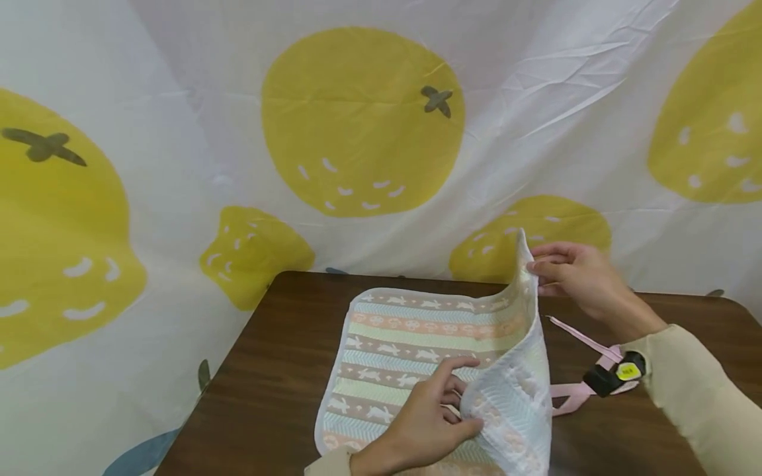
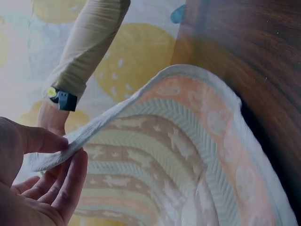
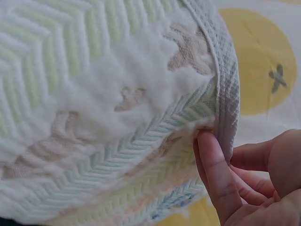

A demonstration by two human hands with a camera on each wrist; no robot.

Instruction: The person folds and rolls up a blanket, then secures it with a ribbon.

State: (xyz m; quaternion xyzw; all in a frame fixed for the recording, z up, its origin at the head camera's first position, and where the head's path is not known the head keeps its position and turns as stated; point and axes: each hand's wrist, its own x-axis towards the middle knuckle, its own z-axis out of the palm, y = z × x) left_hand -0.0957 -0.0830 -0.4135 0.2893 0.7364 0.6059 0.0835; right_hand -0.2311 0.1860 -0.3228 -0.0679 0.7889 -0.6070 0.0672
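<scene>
Striped cloth (image 1: 411, 344) with rows of small rabbit shapes lies on the dark wooden table (image 1: 280, 377), its left part flat on the tabletop and its right edge lifted and curled over toward the left. The bands run in pale green, peach, brown and light blue, with a grey woven border around the rim.

The right hand (image 1: 574, 274) pinches the far right corner of the cloth between thumb and fingers and holds it raised above the table; in the right wrist view the fingertips (image 3: 214, 160) sit against the underside of the grey border, just inside the edge. The left hand (image 1: 431, 413) grips the near part of the same lifted edge, thumb on one side and fingers curled on the other, and the left wrist view shows that edge clamped between the thumb and the fingers (image 2: 70, 179).

A pink strap (image 1: 586, 344) lies on the table to the right of the cloth, beside the right forearm. A black band with a yellow tag (image 1: 616, 377) sits on the right wrist, at the cuff of a beige sleeve (image 1: 696, 390). Behind the table hangs a white fabric backdrop (image 1: 196, 119) printed with large yellow fruit shapes.
</scene>
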